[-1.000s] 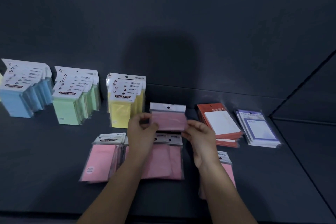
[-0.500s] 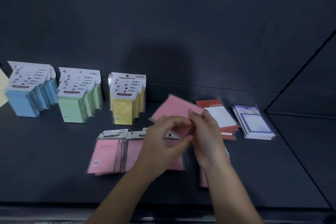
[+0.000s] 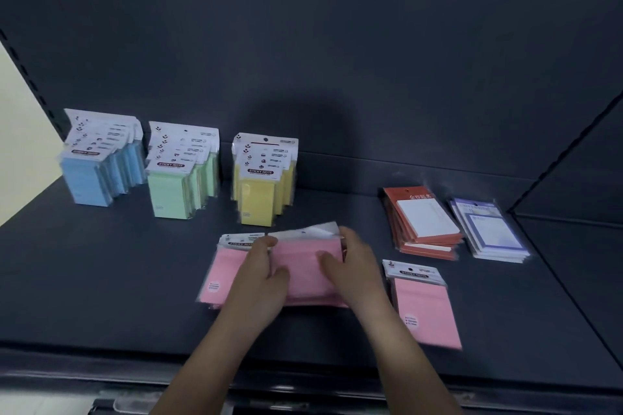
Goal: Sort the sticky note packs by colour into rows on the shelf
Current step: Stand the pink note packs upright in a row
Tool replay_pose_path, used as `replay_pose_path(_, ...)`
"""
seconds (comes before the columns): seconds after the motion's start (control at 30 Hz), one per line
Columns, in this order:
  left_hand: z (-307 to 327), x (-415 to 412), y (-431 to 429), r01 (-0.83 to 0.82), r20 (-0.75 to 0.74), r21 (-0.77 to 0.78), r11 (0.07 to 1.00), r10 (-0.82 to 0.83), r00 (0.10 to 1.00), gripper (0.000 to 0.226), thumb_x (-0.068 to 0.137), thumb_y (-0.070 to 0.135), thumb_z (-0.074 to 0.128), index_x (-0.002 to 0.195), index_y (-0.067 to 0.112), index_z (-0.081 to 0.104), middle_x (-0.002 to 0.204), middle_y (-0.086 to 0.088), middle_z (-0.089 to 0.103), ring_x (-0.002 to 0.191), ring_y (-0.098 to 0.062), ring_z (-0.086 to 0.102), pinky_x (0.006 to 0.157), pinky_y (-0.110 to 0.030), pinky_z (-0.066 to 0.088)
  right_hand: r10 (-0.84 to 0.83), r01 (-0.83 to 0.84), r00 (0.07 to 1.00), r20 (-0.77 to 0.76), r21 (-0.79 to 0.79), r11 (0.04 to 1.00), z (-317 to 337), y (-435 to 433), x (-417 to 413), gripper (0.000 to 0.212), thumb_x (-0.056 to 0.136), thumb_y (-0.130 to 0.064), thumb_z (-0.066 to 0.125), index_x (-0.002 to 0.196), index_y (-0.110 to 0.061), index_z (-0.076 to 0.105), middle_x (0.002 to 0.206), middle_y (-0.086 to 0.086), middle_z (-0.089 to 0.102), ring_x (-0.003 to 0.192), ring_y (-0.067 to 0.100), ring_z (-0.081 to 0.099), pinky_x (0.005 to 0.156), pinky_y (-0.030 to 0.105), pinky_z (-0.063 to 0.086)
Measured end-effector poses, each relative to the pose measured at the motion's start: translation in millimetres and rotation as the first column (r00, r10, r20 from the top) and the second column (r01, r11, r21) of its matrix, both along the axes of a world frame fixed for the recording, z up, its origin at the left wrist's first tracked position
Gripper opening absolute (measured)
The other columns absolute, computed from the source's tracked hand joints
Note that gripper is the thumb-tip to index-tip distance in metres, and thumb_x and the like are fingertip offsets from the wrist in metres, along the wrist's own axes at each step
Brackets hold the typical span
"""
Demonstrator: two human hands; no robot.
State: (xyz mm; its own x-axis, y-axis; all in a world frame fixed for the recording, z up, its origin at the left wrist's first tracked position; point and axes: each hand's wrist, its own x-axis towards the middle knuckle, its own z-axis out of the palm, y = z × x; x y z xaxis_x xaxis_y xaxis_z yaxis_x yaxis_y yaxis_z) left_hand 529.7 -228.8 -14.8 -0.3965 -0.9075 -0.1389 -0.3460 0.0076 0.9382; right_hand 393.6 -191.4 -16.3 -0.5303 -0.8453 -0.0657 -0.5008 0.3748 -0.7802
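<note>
On the dark shelf (image 3: 101, 296) stand rows of blue packs (image 3: 97, 172), green packs (image 3: 178, 178) and yellow packs (image 3: 263, 185) along the back. In front lies a flat pile of pink packs (image 3: 219, 276). My left hand (image 3: 263, 276) and my right hand (image 3: 354, 269) grip a pink pack (image 3: 303, 256) by its two sides, low over that pile. One more pink pack (image 3: 424, 310) lies alone to the right.
A stack of red-edged note packs (image 3: 421, 222) and a stack of purple-edged ones (image 3: 488, 229) lie at the right. The shelf's back wall rises behind the rows. A dark divider line runs along the right side. The shelf's front edge is close to me.
The pink pack I held up near the back has come down toward me onto the pink pile, both hands with it. The view has shifted right.
</note>
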Motion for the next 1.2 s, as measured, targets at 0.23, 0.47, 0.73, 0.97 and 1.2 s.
replay_pose_path(0.23,-2,-8,6,0.020,0.009,0.067,0.998,-0.021,1.000,0.051,0.088,0.012,0.056,0.133,0.020,0.034,0.128,0.004,0.039,0.115,-0.011,0.038,0.093,-0.022,0.030,-0.035,0.065,0.981,-0.192,0.152,0.986,-2,15,-1,0.060,0.089,-0.025,0.055,0.142,-0.010,0.029,0.146,0.007,0.029,0.135,0.023,0.026,0.110,0.028,0.021)
replay_pose_path(0.47,-5,-21,4,-0.084,-0.239,0.201,0.976,0.132,0.962,0.043,0.082,-0.002,0.058,0.117,0.021,0.048,0.118,-0.001,0.054,0.097,-0.002,0.051,0.079,-0.021,0.041,-0.046,0.042,0.991,0.123,0.028,0.999,1,31,-4,0.043,0.088,-0.010,0.053,0.130,-0.016,0.044,0.126,-0.001,0.051,0.114,0.014,0.050,0.088,0.016,0.035)
replay_pose_path(0.73,-5,-28,8,0.002,-0.150,0.220,0.976,0.032,0.988,0.043,0.084,0.000,0.058,0.120,0.017,0.041,0.096,0.014,0.053,0.081,0.007,0.047,0.063,-0.003,0.038,-0.087,0.085,0.975,0.205,0.018,0.996,-5,36,-7,0.048,0.086,-0.004,0.050,0.132,-0.017,0.042,0.122,0.001,0.056,0.114,0.017,0.053,0.099,0.026,0.041)
replay_pose_path(0.97,-4,-31,-22,-0.029,-0.388,0.642,0.766,0.357,0.850,0.037,0.081,-0.006,0.055,0.117,0.001,0.049,0.097,-0.017,0.052,0.073,-0.018,0.054,0.059,-0.026,0.049,-0.083,0.091,0.958,0.275,-0.017,0.996,-4,36,-6,0.047,0.086,-0.001,0.047,0.129,-0.019,0.045,0.115,-0.004,0.057,0.108,0.012,0.053,0.091,0.020,0.039)
replay_pose_path(1.2,-11,-34,-21,-0.040,-0.296,0.506,0.862,0.217,0.930,0.038,0.080,-0.019,0.048,0.114,-0.003,0.055,0.097,-0.014,0.067,0.081,-0.025,0.063,0.064,-0.027,0.053,-0.113,0.145,0.943,0.314,-0.079,0.986,-11,35,-6,0.063,0.083,0.007,0.041,0.139,-0.022,0.037,0.127,-0.003,0.055,0.116,0.011,0.051,0.104,0.031,0.041)
